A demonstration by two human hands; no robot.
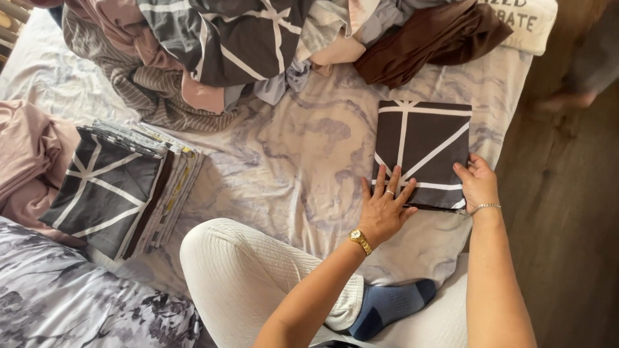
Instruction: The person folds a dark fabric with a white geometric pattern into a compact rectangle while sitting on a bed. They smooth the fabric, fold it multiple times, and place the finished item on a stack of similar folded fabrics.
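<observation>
A folded dark brown cloth with white lines (422, 145) lies flat on the marbled bed sheet (290, 161). My left hand (385, 206) presses flat on its near left corner, fingers spread, a ring on one finger and a gold watch at the wrist. My right hand (477, 183), with a thin bracelet at the wrist, pinches the cloth's near right edge. My bent knee in white trousers (238, 270) and a blue sock (390, 306) rest on the bed in front of the cloth.
A stack of folded cloths (122, 187) lies at the left. A heap of unfolded linens (225, 51) and a brown cloth (432, 35) fill the far side. A pink bundle (29, 154) sits far left. Wooden floor (567, 225) and another person's foot (567, 100) are at the right.
</observation>
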